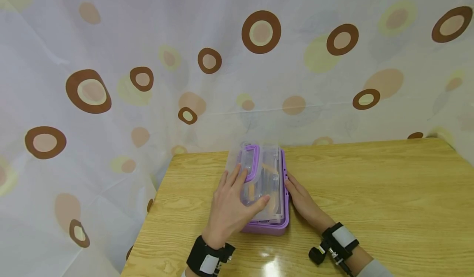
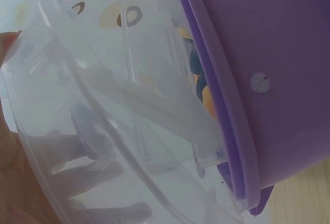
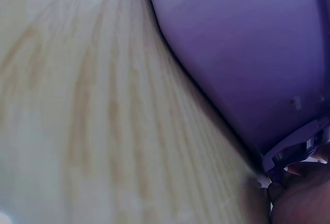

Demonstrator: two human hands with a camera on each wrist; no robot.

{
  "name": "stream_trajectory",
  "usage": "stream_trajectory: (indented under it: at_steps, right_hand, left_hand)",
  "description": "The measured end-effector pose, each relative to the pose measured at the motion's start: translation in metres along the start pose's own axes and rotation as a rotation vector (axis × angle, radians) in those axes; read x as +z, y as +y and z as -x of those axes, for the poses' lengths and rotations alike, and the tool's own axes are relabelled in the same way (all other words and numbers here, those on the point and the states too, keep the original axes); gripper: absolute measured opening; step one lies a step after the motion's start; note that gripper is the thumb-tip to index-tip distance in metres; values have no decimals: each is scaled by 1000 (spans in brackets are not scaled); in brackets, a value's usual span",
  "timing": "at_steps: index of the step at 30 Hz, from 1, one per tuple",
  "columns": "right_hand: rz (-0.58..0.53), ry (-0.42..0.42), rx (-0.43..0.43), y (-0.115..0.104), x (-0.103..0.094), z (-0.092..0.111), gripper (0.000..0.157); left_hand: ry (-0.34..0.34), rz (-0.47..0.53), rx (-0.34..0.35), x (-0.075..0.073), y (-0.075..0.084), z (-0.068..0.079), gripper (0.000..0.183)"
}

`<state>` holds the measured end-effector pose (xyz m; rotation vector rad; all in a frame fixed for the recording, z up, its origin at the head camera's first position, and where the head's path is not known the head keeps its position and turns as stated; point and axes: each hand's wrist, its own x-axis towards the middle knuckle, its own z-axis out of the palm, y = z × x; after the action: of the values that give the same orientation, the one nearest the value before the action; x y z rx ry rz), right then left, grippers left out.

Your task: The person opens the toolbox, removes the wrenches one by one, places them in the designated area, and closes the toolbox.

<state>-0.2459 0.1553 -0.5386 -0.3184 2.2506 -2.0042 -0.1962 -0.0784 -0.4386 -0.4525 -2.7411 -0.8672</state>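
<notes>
A purple storage box (image 1: 268, 228) with a clear lid (image 1: 266, 215) and a purple lid handle (image 1: 255, 164) stands on the table. The lid sits raised and tilted over the purple rim (image 2: 227, 79). My left hand (image 1: 231, 207) lies across the lid with fingers spread and thumb out to the right; its fingers (image 2: 93, 177) show through the clear plastic. Flat along the box's right side, my right hand (image 1: 305, 205) touches the wall, its fingertips at a purple latch (image 3: 296, 144). Orange and dark-blue pieces (image 2: 201, 84) are visible inside the box.
The wood-grain table (image 1: 370, 194) extends widely to the right and a little to the left. A patterned curtain (image 1: 229, 87) hangs behind the table's back edge and down its left side. Camera straps (image 1: 338, 240) circle both wrists.
</notes>
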Motion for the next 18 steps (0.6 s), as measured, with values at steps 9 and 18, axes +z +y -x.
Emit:
stream_trajectory:
  at_steps: [9,18]
  right_hand:
    - [6,11,0,0,1,-1,60]
    - [10,12,-6,1,0,-1,60]
  left_hand:
    - [15,5,2,0,-1,0,97]
    - [10,26,-12,-1,-1,0,96]
